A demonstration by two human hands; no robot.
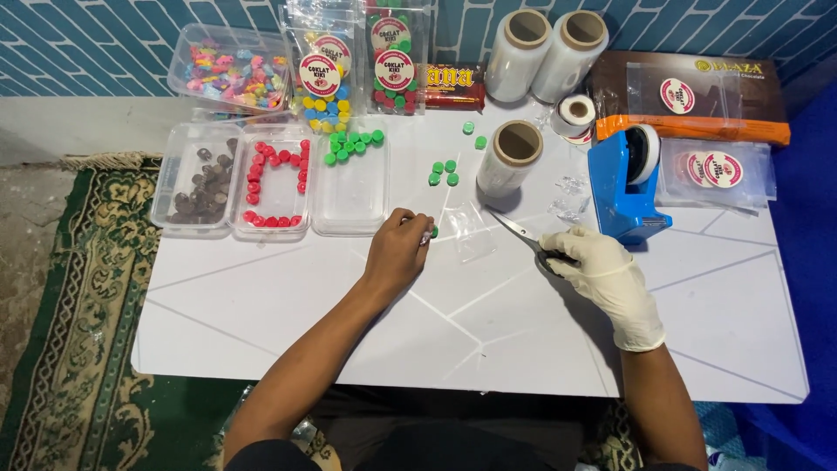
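- L hand (397,249): bare, fingers curled shut, pinching a small wrapped green candy (431,233) at the fingertips, low over the white table (349,296).
- R hand (602,266): white glove, closed round the handles of scissors (520,233); blades a bit apart, tips aimed toward the L hand.
- Btwn the hands: small clear bag (471,231) flat on the table, just right of the candy and just under the scissor tips.
- Ahead of L hand: three clear trays – brown pcs (202,187), red pcs (275,183), a nearly bare one (350,196) w/ green pcs at its far edge. Loose green candies (443,172) ahead, btwn the hands.
- Ahead of R hand: blue tape dispenser (623,187); film roll (510,157) to its left, closer to the L hand.
- Step, my read: wrapping/bagging one candy – piece is held, cutter ready.
- Next move, I'd judge: needs the L pinch kept steady and the blades brought to the wrap or bag w/o nicking fingertips; cut spot is too small to see here.
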